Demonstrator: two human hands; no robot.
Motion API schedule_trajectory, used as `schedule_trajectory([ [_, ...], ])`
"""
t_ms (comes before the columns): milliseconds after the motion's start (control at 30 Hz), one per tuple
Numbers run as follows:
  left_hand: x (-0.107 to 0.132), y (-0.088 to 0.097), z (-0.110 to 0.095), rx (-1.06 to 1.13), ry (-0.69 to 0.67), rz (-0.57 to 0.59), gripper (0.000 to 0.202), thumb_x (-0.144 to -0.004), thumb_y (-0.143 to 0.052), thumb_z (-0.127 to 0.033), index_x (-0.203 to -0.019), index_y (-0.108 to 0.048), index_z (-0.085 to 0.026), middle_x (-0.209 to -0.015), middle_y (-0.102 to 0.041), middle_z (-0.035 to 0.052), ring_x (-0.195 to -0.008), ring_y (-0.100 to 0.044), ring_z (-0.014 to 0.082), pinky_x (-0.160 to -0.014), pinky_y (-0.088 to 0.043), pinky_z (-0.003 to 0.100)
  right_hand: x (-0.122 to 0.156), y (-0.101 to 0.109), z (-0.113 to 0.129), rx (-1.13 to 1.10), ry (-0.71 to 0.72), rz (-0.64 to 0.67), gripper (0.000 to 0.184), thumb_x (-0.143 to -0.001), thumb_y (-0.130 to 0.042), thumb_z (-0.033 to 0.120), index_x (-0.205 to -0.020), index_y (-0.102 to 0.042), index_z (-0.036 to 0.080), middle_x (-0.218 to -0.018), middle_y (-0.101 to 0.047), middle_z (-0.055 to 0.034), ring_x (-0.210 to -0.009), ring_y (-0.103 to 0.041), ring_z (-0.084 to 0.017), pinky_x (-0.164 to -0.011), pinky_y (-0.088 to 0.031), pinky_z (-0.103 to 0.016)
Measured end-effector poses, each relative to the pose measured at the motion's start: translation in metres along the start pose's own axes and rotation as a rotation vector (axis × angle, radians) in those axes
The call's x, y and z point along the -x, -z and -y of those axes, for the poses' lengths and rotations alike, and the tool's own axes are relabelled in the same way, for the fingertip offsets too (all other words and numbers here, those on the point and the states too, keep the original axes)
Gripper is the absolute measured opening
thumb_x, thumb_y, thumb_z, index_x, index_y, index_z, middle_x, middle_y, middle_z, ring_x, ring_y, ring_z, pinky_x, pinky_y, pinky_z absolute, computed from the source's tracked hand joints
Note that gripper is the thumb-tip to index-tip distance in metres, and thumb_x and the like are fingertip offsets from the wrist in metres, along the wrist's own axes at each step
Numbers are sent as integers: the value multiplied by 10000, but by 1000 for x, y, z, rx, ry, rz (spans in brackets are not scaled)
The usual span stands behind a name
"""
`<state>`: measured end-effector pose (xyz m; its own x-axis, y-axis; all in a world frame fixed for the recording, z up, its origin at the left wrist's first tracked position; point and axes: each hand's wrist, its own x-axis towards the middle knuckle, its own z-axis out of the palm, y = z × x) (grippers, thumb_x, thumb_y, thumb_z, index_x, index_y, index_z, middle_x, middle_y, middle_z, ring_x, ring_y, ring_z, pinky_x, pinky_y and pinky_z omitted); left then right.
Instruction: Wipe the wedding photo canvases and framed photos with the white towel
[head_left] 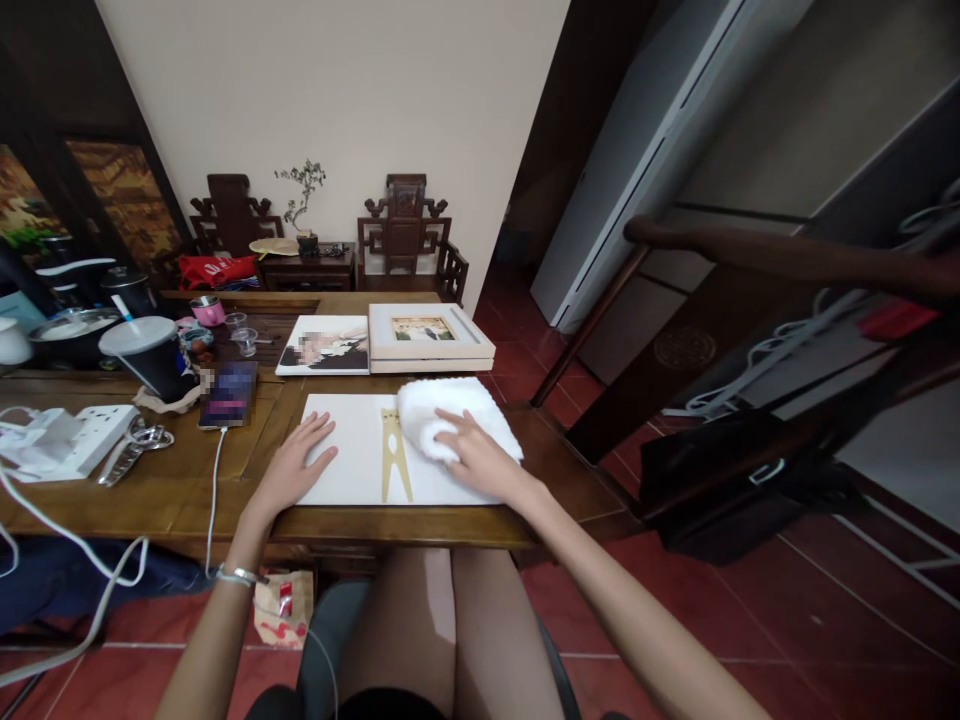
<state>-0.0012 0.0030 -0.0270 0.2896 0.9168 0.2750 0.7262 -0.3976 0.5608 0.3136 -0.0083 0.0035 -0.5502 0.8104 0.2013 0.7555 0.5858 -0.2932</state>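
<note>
A white board [352,455] lies face down on the wooden table [180,490] in front of me, with a tan stand piece [394,455] on its back. My left hand [296,462] rests flat on the board's left side, fingers spread. My right hand [472,452] presses a white cloth [450,412] against the board's right part, fingers lying over the cloth.
Behind the board lie a photo print [324,345] and a framed picture [427,338]. To the left are a phone [229,393] on a white cable, a lidded black cup [146,355], a power strip [71,440], bowls and small cups. Two carved chairs stand at the wall.
</note>
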Motion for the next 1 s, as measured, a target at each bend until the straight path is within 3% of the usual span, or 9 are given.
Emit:
schedule_trajectory([
  [133, 1, -1, 1, 23, 6, -22, 530, -889, -479, -509, -1301, -563, -186, -1443, -476, 99, -1396, -342, 241, -1154, -253, 433, -44, -4, -23, 19, -62, -60, 321, -771, -462, 33, -1025, -629, 136, -1208, -633, -168, -1342, -393, -303, -1075, -259, -592],
  [233, 1, -2, 2, 30, 11, -40, 516, -887, -483, -504, -1289, -573, -193, -1433, -489, 97, -1391, -350, 240, -1149, -262, 437, -40, -7, -17, 38, -79, -69, 332, -775, -459, 29, -1055, -621, 105, -1205, -625, -204, -1344, -388, -316, -1078, -244, -603],
  [367, 0, -3, 1, 34, 22, -38, 505, -884, -489, -493, -1285, -576, -199, -1430, -494, 90, -1390, -353, 243, -1150, -262, 445, 12, -11, 14, 54, -18, -72, 326, -723, -464, 2, -960, -647, 130, -1271, -593, -211, -1367, -357, -314, -1109, -214, -611],
  [500, 0, -3, -1, 43, 25, -29, 502, -888, -485, -487, -1289, -573, -198, -1440, -481, 90, -1396, -340, 248, -1156, -249, 449, 76, -4, 51, -12, 71, -57, 352, -611, -441, -27, -812, -632, 190, -1404, -509, -106, -1400, -299, -283, -1141, -193, -601],
  [600, 0, -3, 0, 41, 18, -26, 507, -893, -479, -490, -1295, -567, -194, -1448, -471, 90, -1403, -327, 243, -1159, -243, 437, 95, 10, 59, -42, 80, 13, 373, -578, -413, -40, -779, -612, 204, -1348, -564, -84, -1384, -339, -254, -1149, -220, -567],
  [700, 1, -4, 2, 44, 10, -22, 509, -895, -479, -490, -1302, -561, -195, -1454, -463, 89, -1407, -321, 242, -1160, -243, 433, 76, 18, 44, -30, 53, 43, 355, -617, -410, -37, -804, -602, 197, -1306, -590, -123, -1347, -403, -252, -1117, -307, -532],
  [833, 1, -3, 5, 32, 0, -12, 513, -900, -473, -486, -1319, -544, -198, -1465, -449, 83, -1413, -308, 231, -1162, -240, 426, 15, 11, 7, 6, 28, 30, 309, -743, -421, -2, -914, -621, 159, -1232, -625, -169, -1357, -384, -280, -1099, -294, -563],
  [933, 1, -2, 5, 20, 1, -7, 516, -904, -466, -486, -1322, -541, -194, -1469, -443, 82, -1415, -304, 228, -1162, -243, 421, -23, -3, -9, 59, -20, 12, 285, -749, -461, 10, -943, -634, 127, -1381, -512, -186, -1390, -305, -340, -1086, -225, -649],
  [1000, 2, -2, 4, 15, 7, -9, 510, -906, -463, -482, -1319, -545, -193, -1465, -449, 84, -1411, -312, 230, -1160, -248, 424, -32, -11, -9, 104, -54, -16, 270, -726, -489, 14, -918, -641, 128, -1478, -400, -161, -1408, -241, -375, -1074, -196, -686],
])
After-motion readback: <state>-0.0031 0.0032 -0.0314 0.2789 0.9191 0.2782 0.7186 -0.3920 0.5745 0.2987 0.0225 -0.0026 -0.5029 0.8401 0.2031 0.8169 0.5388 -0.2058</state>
